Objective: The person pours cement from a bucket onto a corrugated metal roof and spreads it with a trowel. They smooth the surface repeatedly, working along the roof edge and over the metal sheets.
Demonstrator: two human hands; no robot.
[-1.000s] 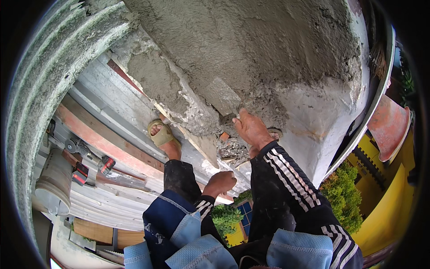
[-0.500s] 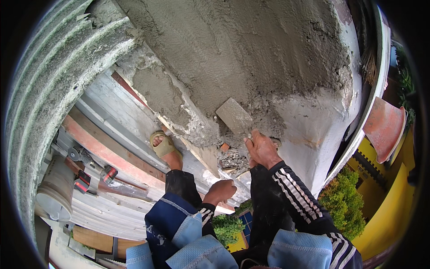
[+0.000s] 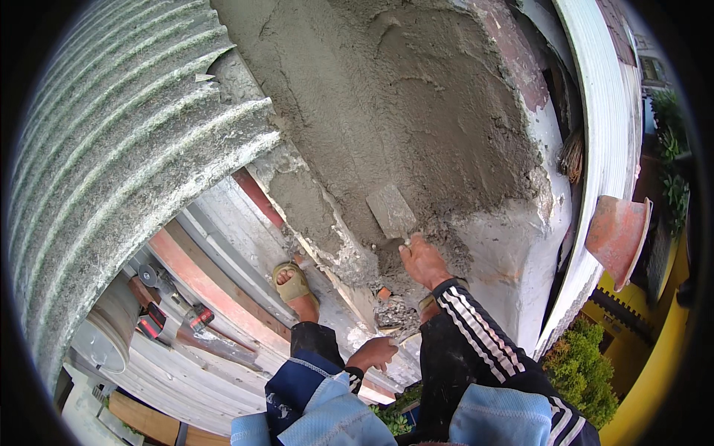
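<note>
My right hand (image 3: pixel 424 263) is closed round the handle of a trowel (image 3: pixel 392 211), whose flat, mortar-smeared blade lies on wet grey mortar (image 3: pixel 349 111). The mortar covers a broad surface ahead of me, its texture smoother at the left and rougher along the right edge. My left hand (image 3: pixel 374 353) hangs low beside my left knee with its fingers loosely curled; whether anything is in them cannot be made out. A small orange brick fragment (image 3: pixel 384 293) sits among crumbled mortar between my feet.
Corrugated roofing (image 3: pixel 141 141) rises at the left. Below it are a white bucket (image 3: pixel 104 334), an angle grinder (image 3: pixel 152 279) and a red-and-black battery pack (image 3: pixel 152 321). An orange bucket (image 3: pixel 617 238) stands at the right beside a white roof edge (image 3: pixel 606 111). My sandalled left foot (image 3: pixel 296 286) rests on metal sheeting.
The view has shifted, showing more roofing at the left. The trowel blade has turned slightly in my right hand and still rests on the mortar. My left hand's fingers have loosened a little.
</note>
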